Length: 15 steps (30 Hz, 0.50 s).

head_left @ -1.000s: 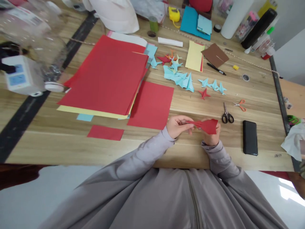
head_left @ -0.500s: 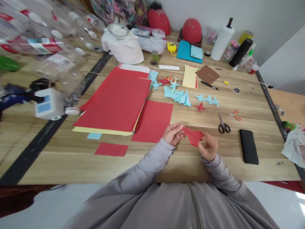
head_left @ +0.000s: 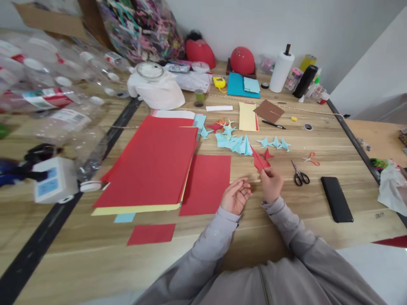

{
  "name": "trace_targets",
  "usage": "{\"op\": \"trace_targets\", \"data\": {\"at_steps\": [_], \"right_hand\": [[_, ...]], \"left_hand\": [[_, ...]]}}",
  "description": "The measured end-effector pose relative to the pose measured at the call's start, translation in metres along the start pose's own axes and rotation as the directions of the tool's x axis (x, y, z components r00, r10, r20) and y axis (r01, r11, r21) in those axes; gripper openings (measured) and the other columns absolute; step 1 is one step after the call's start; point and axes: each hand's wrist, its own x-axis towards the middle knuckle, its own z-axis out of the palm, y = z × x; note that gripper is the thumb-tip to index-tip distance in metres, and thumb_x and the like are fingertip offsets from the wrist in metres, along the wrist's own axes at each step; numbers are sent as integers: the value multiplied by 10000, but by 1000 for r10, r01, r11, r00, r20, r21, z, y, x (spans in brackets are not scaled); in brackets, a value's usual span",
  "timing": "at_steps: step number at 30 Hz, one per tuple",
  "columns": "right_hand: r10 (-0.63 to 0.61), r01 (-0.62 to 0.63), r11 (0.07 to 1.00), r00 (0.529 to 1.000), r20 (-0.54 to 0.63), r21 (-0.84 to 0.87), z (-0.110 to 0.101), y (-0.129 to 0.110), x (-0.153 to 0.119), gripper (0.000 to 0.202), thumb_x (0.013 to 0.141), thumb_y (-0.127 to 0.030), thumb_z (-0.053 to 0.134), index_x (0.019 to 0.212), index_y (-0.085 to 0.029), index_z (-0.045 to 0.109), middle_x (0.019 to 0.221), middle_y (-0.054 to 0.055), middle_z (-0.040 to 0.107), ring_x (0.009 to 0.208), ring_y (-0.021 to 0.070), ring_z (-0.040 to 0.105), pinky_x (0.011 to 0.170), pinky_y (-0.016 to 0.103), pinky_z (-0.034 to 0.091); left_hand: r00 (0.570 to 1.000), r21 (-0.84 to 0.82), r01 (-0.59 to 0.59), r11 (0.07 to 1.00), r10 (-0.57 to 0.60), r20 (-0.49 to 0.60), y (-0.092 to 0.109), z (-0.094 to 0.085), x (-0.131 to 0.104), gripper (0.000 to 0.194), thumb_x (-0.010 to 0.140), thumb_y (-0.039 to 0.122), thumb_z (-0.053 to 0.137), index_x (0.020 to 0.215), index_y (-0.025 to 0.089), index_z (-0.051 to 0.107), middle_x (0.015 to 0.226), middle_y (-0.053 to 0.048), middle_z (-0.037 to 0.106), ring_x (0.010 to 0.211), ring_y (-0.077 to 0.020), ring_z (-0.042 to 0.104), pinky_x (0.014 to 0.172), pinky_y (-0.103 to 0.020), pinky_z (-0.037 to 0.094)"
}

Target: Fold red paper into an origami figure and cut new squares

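Note:
My right hand point(head_left: 271, 184) pinches the lower end of a folded red paper piece point(head_left: 260, 161), whose pointed tip stands up beside the light blue folded papers point(head_left: 233, 143). Just left of it, my left hand point(head_left: 236, 195) is raised with its fingers apart and loosely curled, holding nothing. A small red folded shape point(head_left: 267, 155) lies right behind the held piece. Further right are several small blue folded shapes point(head_left: 276, 143). A red sheet point(head_left: 206, 184) lies left of my left hand, beside a stack of large red sheets point(head_left: 152, 163).
Black-handled scissors point(head_left: 300, 176), small orange scissors point(head_left: 312, 159) and a black phone point(head_left: 337, 199) lie to the right. A small red rectangle point(head_left: 151, 234) is near the front. Plastic bottles point(head_left: 47, 97) crowd the left. A white roll point(head_left: 282, 72) stands at the back.
My left hand has let go of the red paper and opened. My right hand now holds the piece alone, turned so its point faces away. The camera view has tilted up.

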Motion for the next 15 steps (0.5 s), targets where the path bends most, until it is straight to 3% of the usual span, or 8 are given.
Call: {"op": "trace_targets", "data": {"at_steps": [2, 6, 11, 15], "right_hand": [[94, -94, 996, 996, -9, -11, 25, -5, 16, 238, 732, -333, 510, 706, -144, 652, 566, 39, 671, 515, 165, 624, 496, 246, 475], [65, -66, 995, 998, -24, -79, 53, -5, 44, 245, 744, -304, 494, 723, -136, 671, 601, 56, 707, 554, 177, 675, 559, 245, 506], [-26, 28, 954, 1000, 9, -299, 53, 3, 61, 240, 779, -267, 491, 680, -159, 682, 551, 41, 700, 587, 178, 689, 665, 248, 505], [-96, 143, 837, 989, 116, -528, 51, 7, 67, 229, 786, -213, 516, 617, -169, 666, 492, 40, 669, 575, 177, 677, 627, 232, 476]], "left_hand": [[1000, 5, 13, 1000, -13, 15, 0, 0, -2, 94, 724, 151, 663, 800, 96, 664, 636, -39, 657, 524, -113, 616, 528, -227, 533], [999, -4, -10, 1000, 10, 30, 3, -1, -6, 89, 716, 164, 668, 778, 100, 670, 638, -40, 648, 540, -117, 611, 532, -234, 528], [998, -30, -22, 999, 24, 60, 4, -1, -9, 108, 694, 182, 683, 771, 105, 675, 644, -34, 641, 550, -119, 602, 529, -242, 519], [997, -40, -16, 999, 19, 77, 4, -1, -11, 147, 669, 203, 703, 770, 100, 676, 645, -32, 638, 554, -118, 598, 534, -242, 509]]}}
